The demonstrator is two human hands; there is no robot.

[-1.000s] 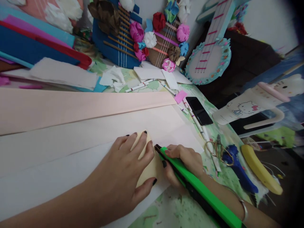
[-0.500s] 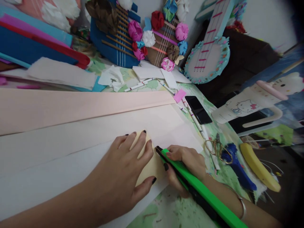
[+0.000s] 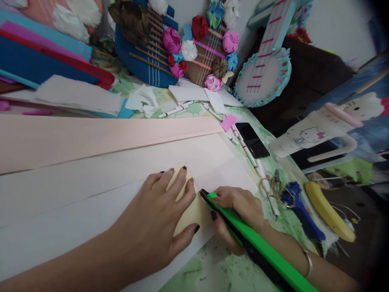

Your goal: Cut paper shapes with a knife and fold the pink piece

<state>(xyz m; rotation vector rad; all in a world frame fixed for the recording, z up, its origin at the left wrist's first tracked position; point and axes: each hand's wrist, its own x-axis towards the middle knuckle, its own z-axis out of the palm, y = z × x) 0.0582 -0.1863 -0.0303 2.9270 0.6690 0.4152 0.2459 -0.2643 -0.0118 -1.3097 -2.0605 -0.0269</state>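
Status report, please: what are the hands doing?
Left hand flat, pinning cream teardrop card template on pale paper sheet. Right hand gripping green utility knife, tip at template's edge. Gold-handled scissors lie apart.

One cutter (image 3: 258, 243), one phone (image 3: 252, 140), perhaps three guitars (image 3: 261, 77).

bg: white wall (image 3: 334, 20) | dark cabinet (image 3: 316, 77) prob. wood, rt | table (image 3: 212, 271) w/ green cloth | dim light

The green-patterned bench (image 3: 212, 271) carries a white sheet (image 3: 75, 194), a pink sheet (image 3: 91, 138) beyond it, and at its right pens (image 3: 246, 152), a phone (image 3: 252, 140), scissors (image 3: 272, 186) and a glue gun (image 3: 299, 209).
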